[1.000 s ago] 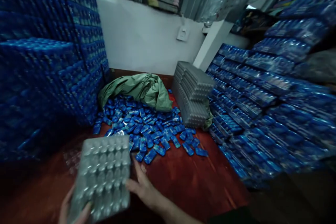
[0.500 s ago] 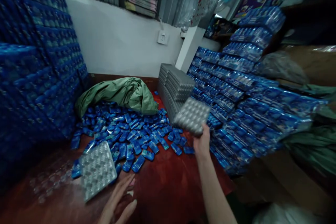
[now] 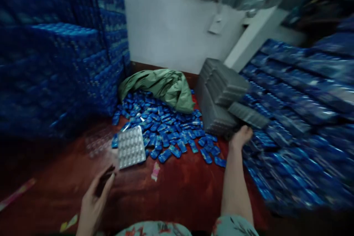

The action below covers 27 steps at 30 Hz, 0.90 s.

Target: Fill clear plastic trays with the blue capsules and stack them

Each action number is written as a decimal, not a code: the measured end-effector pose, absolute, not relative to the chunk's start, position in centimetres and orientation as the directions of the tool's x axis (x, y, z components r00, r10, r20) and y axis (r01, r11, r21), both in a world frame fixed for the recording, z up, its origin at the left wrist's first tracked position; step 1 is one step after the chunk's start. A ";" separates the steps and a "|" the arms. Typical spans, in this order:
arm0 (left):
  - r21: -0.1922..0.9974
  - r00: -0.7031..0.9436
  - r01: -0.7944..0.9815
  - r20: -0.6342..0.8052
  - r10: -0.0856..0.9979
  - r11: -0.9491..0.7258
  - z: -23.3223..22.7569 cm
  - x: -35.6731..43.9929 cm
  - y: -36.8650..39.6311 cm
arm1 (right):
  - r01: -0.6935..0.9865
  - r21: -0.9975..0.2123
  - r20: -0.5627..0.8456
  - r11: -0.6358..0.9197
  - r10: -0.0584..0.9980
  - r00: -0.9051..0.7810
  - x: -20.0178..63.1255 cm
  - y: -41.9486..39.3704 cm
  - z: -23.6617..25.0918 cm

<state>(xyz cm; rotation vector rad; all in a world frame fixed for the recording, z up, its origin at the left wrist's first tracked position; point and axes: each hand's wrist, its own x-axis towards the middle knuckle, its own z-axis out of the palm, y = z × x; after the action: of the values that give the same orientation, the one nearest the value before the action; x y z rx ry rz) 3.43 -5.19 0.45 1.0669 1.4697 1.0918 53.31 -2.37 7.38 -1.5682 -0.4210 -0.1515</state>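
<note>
I see one grey blister tray (image 3: 248, 115), blurred and tilted, gripped at its near edge beside the grey tray stack (image 3: 218, 96), and a second silvery tray (image 3: 131, 147) lying flat on the red floor against the heap of blue packets (image 3: 166, 125).

Blue packets (image 3: 166, 129) on a dark red floor (image 3: 179, 188); a green bag (image 3: 163, 84); grey dimpled trays (image 3: 131, 147); white wall (image 3: 171, 25); floral-patterned clothing (image 3: 155, 228).
</note>
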 end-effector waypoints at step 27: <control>0.352 0.427 -0.670 -0.537 0.727 0.653 1.1 3.6 -5.2 | 0.246 -0.930 0.193 0.273 0.932 -0.306 18.3 -6.3 2.8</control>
<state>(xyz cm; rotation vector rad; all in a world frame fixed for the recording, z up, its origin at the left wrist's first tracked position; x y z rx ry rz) 3.56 -5.18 1.06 0.0893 0.7164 0.8746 18.34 -6.26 2.77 -1.0810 -1.7367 1.0714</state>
